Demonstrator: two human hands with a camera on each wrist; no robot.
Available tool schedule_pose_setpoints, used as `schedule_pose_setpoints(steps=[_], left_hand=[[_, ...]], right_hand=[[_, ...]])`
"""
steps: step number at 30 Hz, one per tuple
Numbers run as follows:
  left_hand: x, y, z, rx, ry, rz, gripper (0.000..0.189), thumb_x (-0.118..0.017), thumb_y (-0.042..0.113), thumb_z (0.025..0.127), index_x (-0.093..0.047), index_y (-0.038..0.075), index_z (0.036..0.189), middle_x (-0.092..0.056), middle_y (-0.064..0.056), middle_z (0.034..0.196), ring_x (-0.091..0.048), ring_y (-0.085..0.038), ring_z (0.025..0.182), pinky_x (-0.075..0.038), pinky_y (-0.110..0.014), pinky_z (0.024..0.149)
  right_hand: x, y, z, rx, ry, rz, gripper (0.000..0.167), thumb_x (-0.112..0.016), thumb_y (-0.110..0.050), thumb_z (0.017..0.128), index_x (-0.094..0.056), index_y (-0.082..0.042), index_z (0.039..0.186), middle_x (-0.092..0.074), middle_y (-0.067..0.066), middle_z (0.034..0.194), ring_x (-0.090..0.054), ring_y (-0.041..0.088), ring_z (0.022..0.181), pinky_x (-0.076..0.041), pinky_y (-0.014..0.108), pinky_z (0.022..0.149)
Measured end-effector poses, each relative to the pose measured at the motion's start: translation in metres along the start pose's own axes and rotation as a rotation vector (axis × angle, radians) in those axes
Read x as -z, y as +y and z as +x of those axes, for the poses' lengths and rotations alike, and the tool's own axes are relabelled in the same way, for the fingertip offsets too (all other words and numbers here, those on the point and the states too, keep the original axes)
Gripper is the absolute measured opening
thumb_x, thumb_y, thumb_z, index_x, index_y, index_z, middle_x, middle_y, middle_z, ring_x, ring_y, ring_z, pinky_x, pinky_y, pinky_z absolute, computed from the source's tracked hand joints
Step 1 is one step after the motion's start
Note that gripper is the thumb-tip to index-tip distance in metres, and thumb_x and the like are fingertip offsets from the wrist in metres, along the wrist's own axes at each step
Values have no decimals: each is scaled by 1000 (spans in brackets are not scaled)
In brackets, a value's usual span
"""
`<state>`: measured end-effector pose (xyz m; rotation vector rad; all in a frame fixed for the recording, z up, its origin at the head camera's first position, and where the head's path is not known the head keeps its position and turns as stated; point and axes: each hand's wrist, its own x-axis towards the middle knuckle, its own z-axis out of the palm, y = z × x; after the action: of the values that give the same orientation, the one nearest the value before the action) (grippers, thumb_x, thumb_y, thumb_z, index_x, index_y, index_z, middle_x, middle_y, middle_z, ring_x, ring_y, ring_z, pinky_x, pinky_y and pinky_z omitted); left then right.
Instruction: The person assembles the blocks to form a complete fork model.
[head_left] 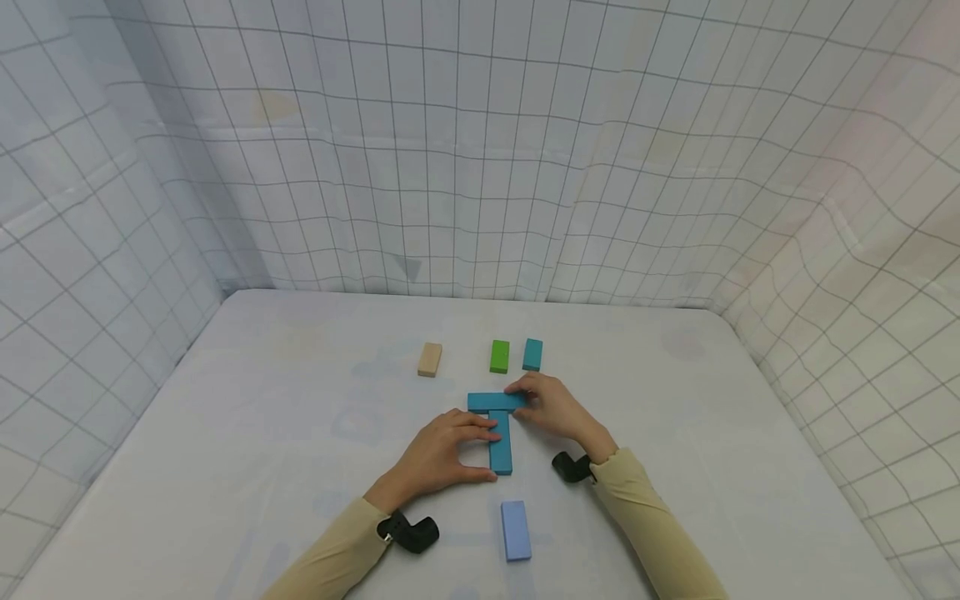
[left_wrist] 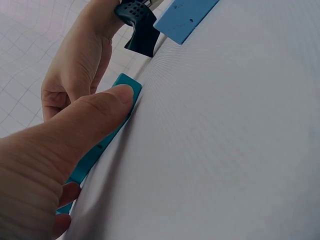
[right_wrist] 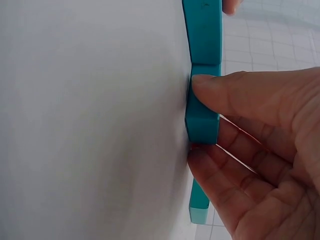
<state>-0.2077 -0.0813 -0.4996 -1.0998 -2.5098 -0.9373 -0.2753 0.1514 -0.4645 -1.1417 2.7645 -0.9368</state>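
Two long teal blocks lie on the white tabletop in a T. The crosswise block (head_left: 486, 402) is at the far side, and the lengthwise block (head_left: 500, 454) meets its near edge. My left hand (head_left: 442, 454) holds the lengthwise block, thumb (left_wrist: 122, 95) at its near end and fingers toward the other end. My right hand (head_left: 555, 406) pinches the right end of the crosswise block, its thumb (right_wrist: 210, 90) on the near side and fingers around the far side. In the right wrist view, the two teal blocks (right_wrist: 204, 35) touch.
Beyond the T stand a small wooden block (head_left: 430, 359), a green block (head_left: 499, 357) and a short teal block (head_left: 532, 354). A light blue block (head_left: 515, 531) lies nearer the front. Grid-patterned white curtains (head_left: 480, 167) enclose the table's back and sides.
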Motion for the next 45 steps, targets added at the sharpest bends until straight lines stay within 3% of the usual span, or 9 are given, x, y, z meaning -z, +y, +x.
schedule_pose_setpoints(steps=[6,32,38,45], left_hand=[[1,0,-1,-8,8,-1,51,-80,47,72,-71,19,113,-60,4,124,-52,-15,114,-44,-35,92],[4,3,0,82,-75,-53,55,-78,50,73,-69,21,118,-56,7,129,-48,-12,118,-39,-36,99],[1,4,-1,112,-68,-88,56,-69,59,76,-70,21,117,-56,9,128,-47,-11,118,-39,-36,99],[-2,8,1,135,-3,-89,40,-69,49,83,-73,21,111,-60,8,123,-50,-11,114,-42,-36,96]], right_hand=[[1,-1,0,-6,-2,7,31,-75,-4,81,-66,-2,110,-62,7,104,-59,21,94,-49,34,83],[0,-4,-2,-11,-9,26,30,-73,-4,82,-66,-1,111,-62,8,107,-58,23,99,-49,36,86],[0,-2,-4,-3,-10,22,30,-73,-4,82,-65,-1,111,-62,8,108,-58,22,100,-48,36,87],[0,-2,-5,4,-7,26,30,-73,-4,83,-65,-1,111,-62,8,108,-58,23,100,-48,36,87]])
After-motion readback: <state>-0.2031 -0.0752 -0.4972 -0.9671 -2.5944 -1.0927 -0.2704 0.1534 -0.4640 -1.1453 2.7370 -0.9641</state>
